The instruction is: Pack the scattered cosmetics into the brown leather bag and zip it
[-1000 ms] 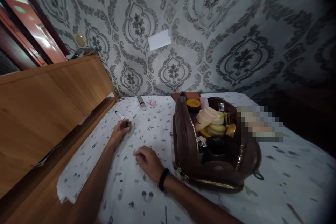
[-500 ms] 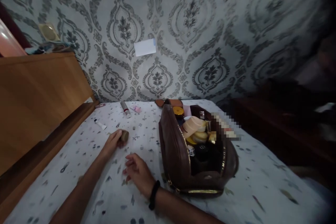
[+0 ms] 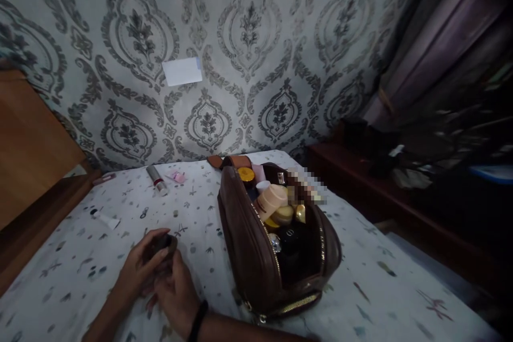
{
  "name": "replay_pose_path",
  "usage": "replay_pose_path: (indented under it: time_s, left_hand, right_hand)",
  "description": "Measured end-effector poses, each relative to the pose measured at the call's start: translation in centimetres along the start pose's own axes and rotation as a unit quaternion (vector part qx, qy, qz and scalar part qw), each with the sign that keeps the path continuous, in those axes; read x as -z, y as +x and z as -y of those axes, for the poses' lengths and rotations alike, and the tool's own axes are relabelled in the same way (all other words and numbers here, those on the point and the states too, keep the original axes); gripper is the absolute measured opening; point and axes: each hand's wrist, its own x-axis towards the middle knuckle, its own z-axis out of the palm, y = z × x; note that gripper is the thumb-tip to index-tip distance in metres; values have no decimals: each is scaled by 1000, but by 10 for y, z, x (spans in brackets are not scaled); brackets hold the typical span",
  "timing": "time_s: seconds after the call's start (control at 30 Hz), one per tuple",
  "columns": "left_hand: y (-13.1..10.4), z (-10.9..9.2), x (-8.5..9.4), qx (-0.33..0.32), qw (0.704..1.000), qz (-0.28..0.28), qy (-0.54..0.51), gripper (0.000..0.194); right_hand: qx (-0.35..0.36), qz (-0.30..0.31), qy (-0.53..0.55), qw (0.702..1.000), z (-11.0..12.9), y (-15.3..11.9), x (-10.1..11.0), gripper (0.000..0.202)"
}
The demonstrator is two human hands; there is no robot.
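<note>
One dark object (image 3: 171,246), within fingers (image 3: 149,239), axis unclear

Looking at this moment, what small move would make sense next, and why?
Probably the right hand should close on the small dark item: the left hand has its fingers around it, while the right hand is close by and nearer the open brown bag.

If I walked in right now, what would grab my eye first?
Probably the open brown bag, packed with jars and a tilted peach container, on the patterned white cloth. Left of it, the left hand grips a small dark item, with the right hand close against it. Behind rises bold grey damask wallpaper.
</note>
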Motion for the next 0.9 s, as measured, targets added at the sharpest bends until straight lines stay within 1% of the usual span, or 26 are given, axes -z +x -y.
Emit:
replay_pose_path:
  time_s: [0.07, 0.2, 0.27, 0.33, 0.4, 0.47, 0.5, 0.6, 0.67, 0.73, 0.8, 0.9]
  left_hand:
    - [0, -1, -1, 15, 1000, -6, -11, 53]
    - [-1, -2, -4, 33, 997, -37, -55, 60]
    - [-2, -1, -6, 48, 995, -50, -77, 62]
    - [-2, 1, -6, 58, 993, -64, -85, 64]
    - [2, -1, -5, 54, 992, -86, -73, 65]
    - [8, -8, -5, 29, 992, -110, -52, 64]
    - [11, -14, -6, 15, 993, -111, -41, 63]
    - [21, -39, -13, -16, 997, -77, -21, 59]
    - [25, -56, -23, -34, 998, -40, -16, 56]
    - [28, -69, -33, -55, 998, -10, -26, 52]
    - [30, -77, -44, -70, 996, 13, -51, 49]
    - [31, -82, -56, -81, 991, 37, -100, 48]
  right_hand:
    - [3, -7, 9, 1000, -7, 1, 2, 47]
    - [23, -65, -1, 998, -20, 3, 1, 62]
    - [50, -89, -14, 995, -22, 3, -1, 63]
    - [85, -127, -31, 988, -22, 2, -3, 60]
    - [107, -162, -49, 980, -23, 2, -5, 54]
    - [114, -170, -66, 977, -25, 3, -7, 46]
    - [115, -166, -73, 977, -26, 4, -7, 42]
    - [113, -145, -86, 979, -26, 5, -8, 35]
    - [106, -125, -79, 983, -22, 4, -6, 31]
    - [103, -96, -70, 988, -15, 1, -2, 28]
    - [106, -68, -71, 989, -8, -2, 2, 26]
    - [113, -59, -91, 988, -1, -3, 5, 27]
